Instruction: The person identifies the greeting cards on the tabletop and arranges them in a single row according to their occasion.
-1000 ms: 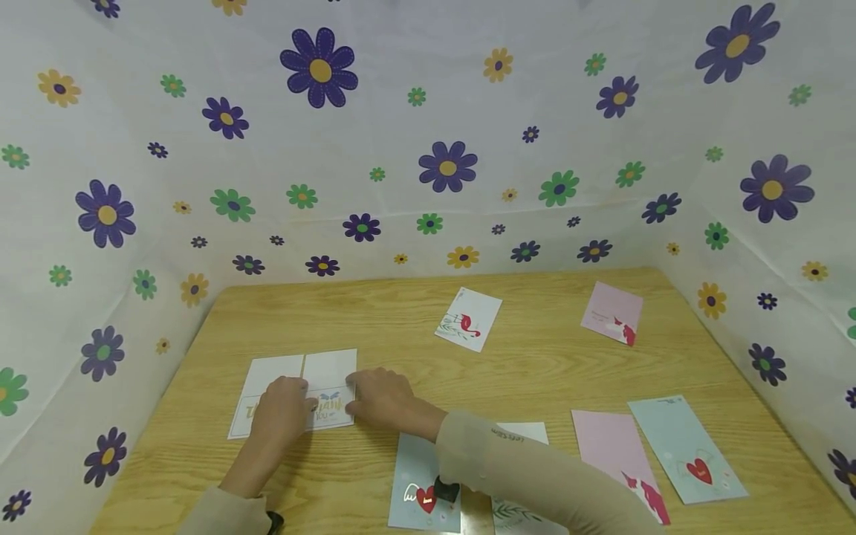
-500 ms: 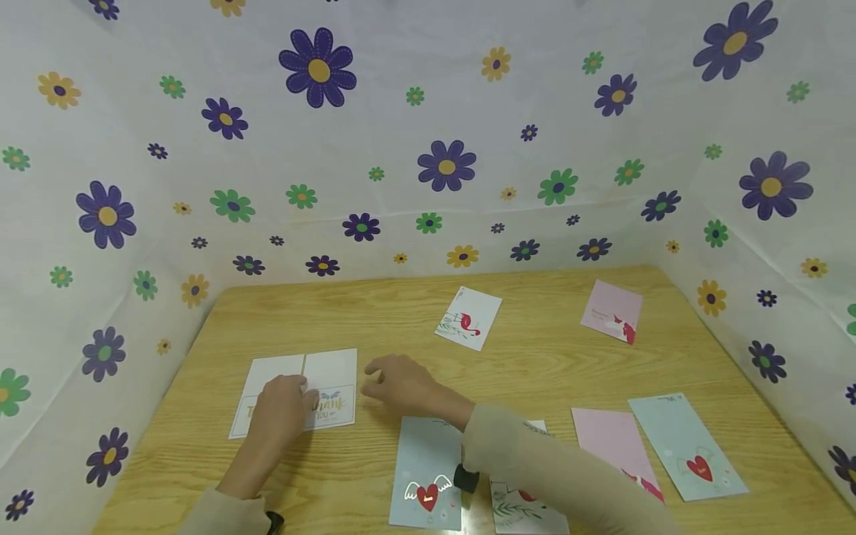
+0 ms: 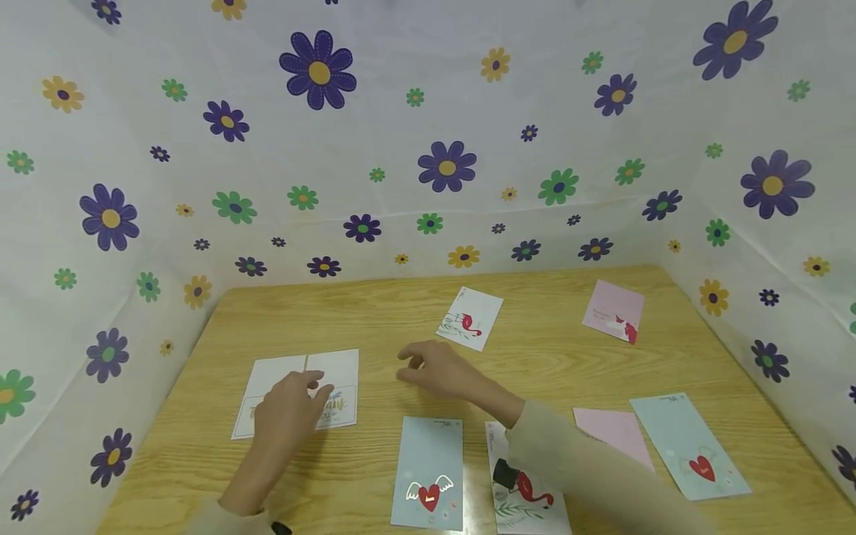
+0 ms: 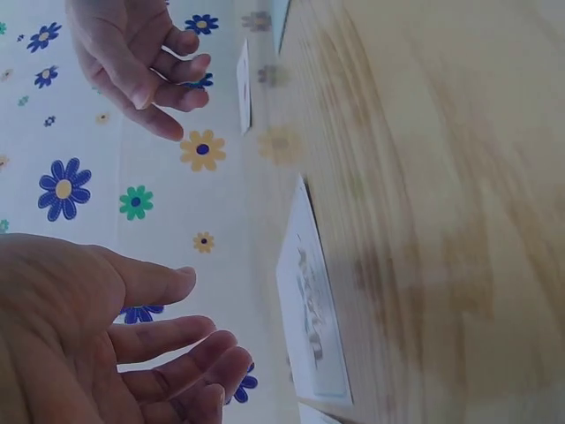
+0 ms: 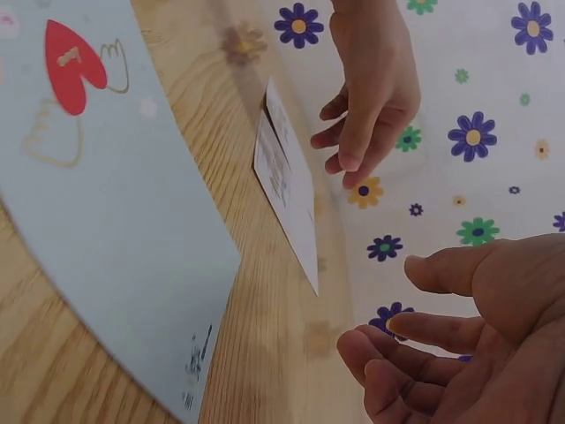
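Two white cards with gold "Thank you" lettering lie side by side at the left of the table: the left card and the right card. Above them hovers my left hand, fingers loosely bent and holding nothing. The left wrist view shows those fingers apart from the thank-you card. My right hand is in the air over mid-table, right of the cards, with relaxed fingers and an empty grasp. A light blue card with a winged heart lies below it, large in the right wrist view.
A flamingo card and a pink card lie toward the back. Nearer are another flamingo card, partly under the right sleeve, a pink card and a blue heart card. Flowered cloth walls the wooden table.
My right hand has let go of the right thank-you card and moved right, uncovering the blue card. My left hand has lifted off the thank-you cards, its fingers spreading. The cards stay put.
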Available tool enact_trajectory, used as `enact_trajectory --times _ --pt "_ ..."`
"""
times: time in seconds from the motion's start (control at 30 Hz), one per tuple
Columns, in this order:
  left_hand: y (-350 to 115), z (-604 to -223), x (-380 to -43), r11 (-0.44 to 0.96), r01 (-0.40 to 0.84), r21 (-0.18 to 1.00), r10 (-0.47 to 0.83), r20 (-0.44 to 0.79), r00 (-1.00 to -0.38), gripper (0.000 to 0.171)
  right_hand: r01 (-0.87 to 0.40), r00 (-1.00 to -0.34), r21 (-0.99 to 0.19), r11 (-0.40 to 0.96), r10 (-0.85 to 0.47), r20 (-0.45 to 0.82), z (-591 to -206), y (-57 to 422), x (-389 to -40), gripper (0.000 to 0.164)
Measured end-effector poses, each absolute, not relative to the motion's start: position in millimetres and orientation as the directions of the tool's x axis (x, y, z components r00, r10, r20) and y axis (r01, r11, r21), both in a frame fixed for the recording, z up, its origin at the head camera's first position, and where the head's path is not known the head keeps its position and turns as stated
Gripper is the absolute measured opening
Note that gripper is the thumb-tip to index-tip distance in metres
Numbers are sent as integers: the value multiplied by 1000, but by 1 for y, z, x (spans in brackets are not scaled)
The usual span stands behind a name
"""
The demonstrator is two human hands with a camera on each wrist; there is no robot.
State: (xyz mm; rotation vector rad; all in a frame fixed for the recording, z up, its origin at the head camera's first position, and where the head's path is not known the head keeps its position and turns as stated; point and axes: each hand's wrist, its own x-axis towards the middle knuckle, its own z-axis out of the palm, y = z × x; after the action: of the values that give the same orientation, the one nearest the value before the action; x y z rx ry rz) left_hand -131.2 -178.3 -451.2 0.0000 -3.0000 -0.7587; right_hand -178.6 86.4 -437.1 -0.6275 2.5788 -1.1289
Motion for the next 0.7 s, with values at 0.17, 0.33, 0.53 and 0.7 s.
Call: enact_trajectory --times 0.17,0.33,0.53,0.7 --pt "-167 -449 -127 857 56 512 29 60 -998 36 -309 -880 -732 608 -475 -24 -440 103 -174 36" --pt "-155 -447 -120 845 89 527 75 49 -996 34 -334 -873 -709 622 -487 -15 -443 115 -170 35" --pt "-138 -449 -110 838 163 521 150 66 -986 35 -293 -877 -707 644 -476 -70 -441 125 -160 39" --pt "-126 -452 -104 801 221 556 224 64 -973 36 -239 -886 -677 696 -442 -141 -438 129 -148 42"
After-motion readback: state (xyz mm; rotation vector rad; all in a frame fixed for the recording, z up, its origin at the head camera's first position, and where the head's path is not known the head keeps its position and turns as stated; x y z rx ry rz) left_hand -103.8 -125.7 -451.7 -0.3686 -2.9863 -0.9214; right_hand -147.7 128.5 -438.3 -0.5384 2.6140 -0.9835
